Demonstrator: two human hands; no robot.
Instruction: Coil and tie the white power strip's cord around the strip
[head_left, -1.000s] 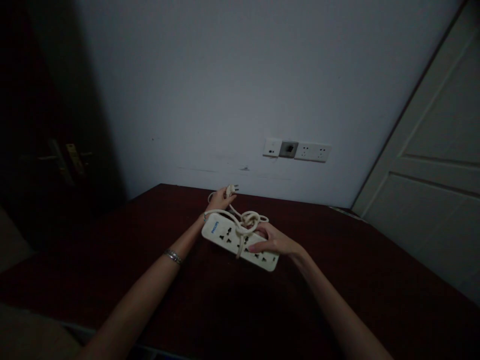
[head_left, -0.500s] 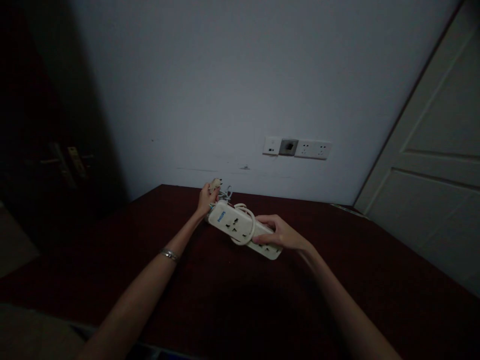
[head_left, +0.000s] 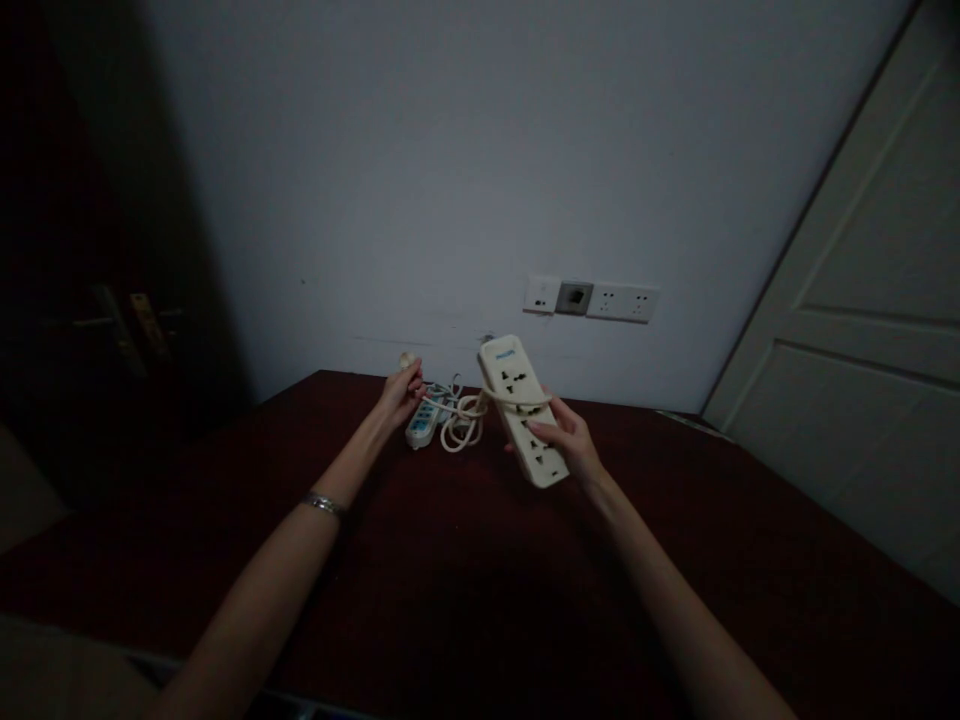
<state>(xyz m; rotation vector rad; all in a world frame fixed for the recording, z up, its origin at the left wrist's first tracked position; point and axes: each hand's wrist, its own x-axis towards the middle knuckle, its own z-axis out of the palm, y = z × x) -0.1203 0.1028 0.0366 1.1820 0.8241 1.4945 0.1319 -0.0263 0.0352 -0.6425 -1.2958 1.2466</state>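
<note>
My right hand [head_left: 564, 432] grips a white power strip [head_left: 534, 440] by its lower right side, thumb on the socket face. The strip is tilted, its blue-lettered end up and toward the wall. Its white cord [head_left: 463, 425] loops around the strip and hangs in a coil to the left. My left hand [head_left: 403, 390] is closed on the plug [head_left: 406, 360] at the cord's other end; the plug's pins do not show. Behind and below the left hand, a second power strip [head_left: 424, 420] with blue socket faces lies on the dark red table [head_left: 450, 580].
On the wall behind, a row of outlets [head_left: 621, 302] sits beside a grey socket plate [head_left: 574, 297]. A white panelled door [head_left: 862, 400] stands at the right. Door handles [head_left: 146, 320] show in the dark at the left.
The white power strip has swung more upright and right, uncovering the blue-faced strip. My left hand has drawn the plug left, and the cord now stretches between the hands.
</note>
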